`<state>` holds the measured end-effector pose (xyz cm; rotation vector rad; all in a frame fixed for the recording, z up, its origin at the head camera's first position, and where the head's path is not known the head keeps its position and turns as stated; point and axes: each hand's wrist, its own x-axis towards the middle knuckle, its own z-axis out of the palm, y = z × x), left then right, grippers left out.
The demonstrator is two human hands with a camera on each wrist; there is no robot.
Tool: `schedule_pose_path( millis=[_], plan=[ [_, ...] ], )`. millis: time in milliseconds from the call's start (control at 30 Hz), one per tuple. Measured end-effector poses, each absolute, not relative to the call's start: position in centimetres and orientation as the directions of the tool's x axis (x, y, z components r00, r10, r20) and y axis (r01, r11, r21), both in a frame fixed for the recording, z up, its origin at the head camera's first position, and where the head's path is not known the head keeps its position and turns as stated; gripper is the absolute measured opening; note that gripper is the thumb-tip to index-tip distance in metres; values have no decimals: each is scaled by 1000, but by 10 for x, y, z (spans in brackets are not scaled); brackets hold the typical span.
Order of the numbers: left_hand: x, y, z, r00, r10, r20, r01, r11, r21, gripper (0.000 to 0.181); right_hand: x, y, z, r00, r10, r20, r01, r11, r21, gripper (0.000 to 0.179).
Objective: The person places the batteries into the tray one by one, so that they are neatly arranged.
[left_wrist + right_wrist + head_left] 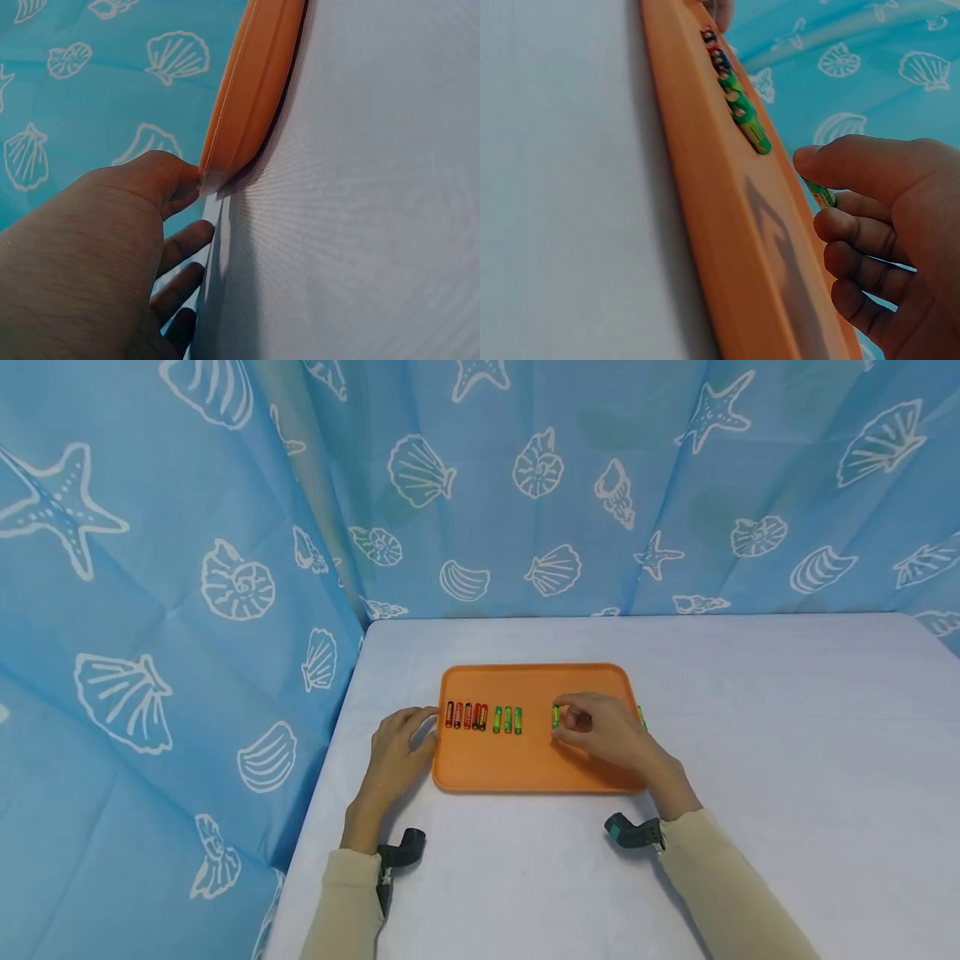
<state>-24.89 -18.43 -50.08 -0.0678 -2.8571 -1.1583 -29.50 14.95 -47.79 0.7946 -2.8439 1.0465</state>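
Between thumb and fingertips, my right hand (603, 727) pinches a green battery (556, 717) above the right half of an orange tray (536, 681). In the right wrist view that battery (823, 195) shows partly between the fingers. Left of it, three green batteries (507, 720) lie side by side on the tray, and further left is a row of several red-and-black batteries (467, 716). Part of another green battery (642, 718) shows past the right hand, at the tray's right edge. My left hand (396, 756) touches the tray's left rim, its fingers loosely extended.
A white cloth (787, 735) covers the table under the tray. Blue curtains (487, 510) with white shell and starfish prints hang behind and on the left. A dark wrist camera (630, 832) sits on the right wrist, another (405, 848) on the left.
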Motion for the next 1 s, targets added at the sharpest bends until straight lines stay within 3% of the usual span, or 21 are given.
schedule_pose_path(
  millis=[1000],
  plan=[
    [-252,-187,-502,-995,27,93,83,735,673,41,-307,117,-486,-862,-496,104,-449,654,-609,39]
  ],
)
